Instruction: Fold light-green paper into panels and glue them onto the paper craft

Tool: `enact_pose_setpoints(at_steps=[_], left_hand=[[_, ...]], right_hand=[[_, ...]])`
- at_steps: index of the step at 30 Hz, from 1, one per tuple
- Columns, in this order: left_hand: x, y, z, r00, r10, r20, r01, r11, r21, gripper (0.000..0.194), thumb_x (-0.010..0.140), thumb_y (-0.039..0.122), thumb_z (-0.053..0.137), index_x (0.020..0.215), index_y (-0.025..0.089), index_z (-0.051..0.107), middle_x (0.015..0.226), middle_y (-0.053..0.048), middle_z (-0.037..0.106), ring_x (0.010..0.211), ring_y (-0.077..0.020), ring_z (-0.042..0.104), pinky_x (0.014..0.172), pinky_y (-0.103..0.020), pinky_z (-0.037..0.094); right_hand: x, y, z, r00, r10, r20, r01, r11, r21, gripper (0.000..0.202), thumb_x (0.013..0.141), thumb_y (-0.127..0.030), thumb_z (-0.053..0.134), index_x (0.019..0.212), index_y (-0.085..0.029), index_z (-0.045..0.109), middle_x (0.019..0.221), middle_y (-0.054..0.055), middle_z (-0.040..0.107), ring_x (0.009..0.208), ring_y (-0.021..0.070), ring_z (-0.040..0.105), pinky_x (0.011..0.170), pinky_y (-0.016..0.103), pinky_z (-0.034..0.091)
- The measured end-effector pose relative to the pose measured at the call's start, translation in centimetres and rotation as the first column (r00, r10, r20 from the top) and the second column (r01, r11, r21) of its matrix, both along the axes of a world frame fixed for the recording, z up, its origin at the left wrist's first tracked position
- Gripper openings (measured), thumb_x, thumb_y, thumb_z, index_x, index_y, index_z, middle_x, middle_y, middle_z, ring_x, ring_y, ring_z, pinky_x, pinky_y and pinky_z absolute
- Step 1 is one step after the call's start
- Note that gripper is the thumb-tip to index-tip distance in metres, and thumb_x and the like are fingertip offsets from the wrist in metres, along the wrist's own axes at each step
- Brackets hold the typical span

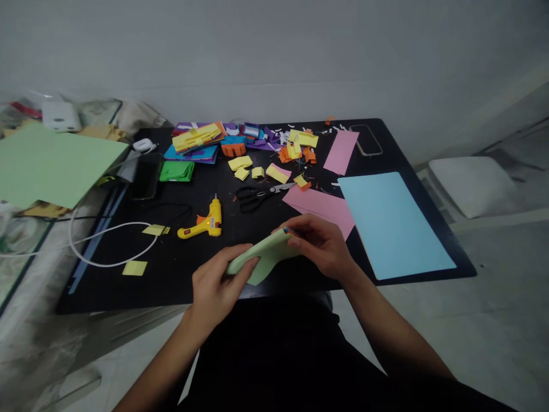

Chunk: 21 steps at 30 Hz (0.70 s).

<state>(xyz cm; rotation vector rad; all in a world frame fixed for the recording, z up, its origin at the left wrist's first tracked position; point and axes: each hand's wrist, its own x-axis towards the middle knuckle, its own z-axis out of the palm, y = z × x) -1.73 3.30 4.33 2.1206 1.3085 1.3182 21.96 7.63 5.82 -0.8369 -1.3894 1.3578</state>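
A folded light green paper [268, 252] is held between both hands above the front edge of the black table [167, 280]. My left hand [221, 283] pinches its left end between thumb and fingers. At its right end, my right hand [319, 243] is closed on the paper, where small blue and red edges show near the fingertips. Beyond the hands lie black-handled scissors [257, 197] and a yellow glue gun [203, 223]. Pink paper [321, 206] lies just past my right hand.
Light blue sheets [394, 223] lie at the right. Folded coloured papers [197, 137] and scraps [295, 149] spread along the back. A dark phone [146, 176], a white cable [92, 263] and a large green sheet [55, 163] are at the left.
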Motion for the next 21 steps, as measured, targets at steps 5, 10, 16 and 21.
enact_pose_setpoints(at_steps=[5,10,16,21], left_hand=[[-0.1,-0.2,-0.2,0.999,0.017,0.052,-0.015,0.999,-0.044,0.027,0.089,0.015,0.082,0.115,0.02,0.073,0.101,-0.001,0.081,0.08,-0.0094,0.075,0.073,-0.016,0.06],[-0.1,-0.3,-0.3,0.999,0.009,0.041,-0.01,1.0,0.02,0.032,0.088,0.013,0.083,0.118,0.02,0.073,0.105,-0.002,0.081,0.085,-0.0106,0.076,0.079,-0.018,0.061],[-0.1,-0.2,0.1,1.0,-0.005,0.004,0.005,0.997,0.073,0.031,0.088,0.011,0.082,0.117,0.018,0.073,0.106,-0.003,0.082,0.086,-0.0124,0.078,0.081,-0.02,0.063],[-0.4,-0.2,0.4,1.0,-0.02,0.001,0.019,0.995,0.099,0.033,0.087,0.012,0.083,0.117,0.019,0.073,0.106,-0.003,0.082,0.088,-0.0145,0.079,0.082,-0.022,0.064]], right_hand=[[-0.1,-0.2,0.4,0.999,-0.035,0.002,0.035,0.999,0.023,0.012,0.095,-0.026,0.076,0.106,-0.026,0.08,0.106,0.003,0.084,0.096,0.0161,0.08,0.082,0.028,0.064],[-0.7,-0.5,1.0,0.989,-0.135,0.058,0.132,0.99,0.052,0.009,0.095,-0.024,0.075,0.101,-0.027,0.082,0.1,0.001,0.085,0.092,0.0168,0.08,0.079,0.029,0.064],[-1.0,-1.2,1.6,0.983,-0.174,0.06,0.173,0.985,0.028,0.01,0.096,-0.025,0.073,0.101,-0.027,0.082,0.102,0.002,0.085,0.09,0.0173,0.08,0.079,0.03,0.063],[-1.0,-1.5,1.6,0.987,-0.16,0.017,0.16,0.987,0.003,0.013,0.097,-0.023,0.073,0.104,-0.028,0.083,0.107,0.001,0.085,0.098,0.0178,0.081,0.087,0.031,0.064]])
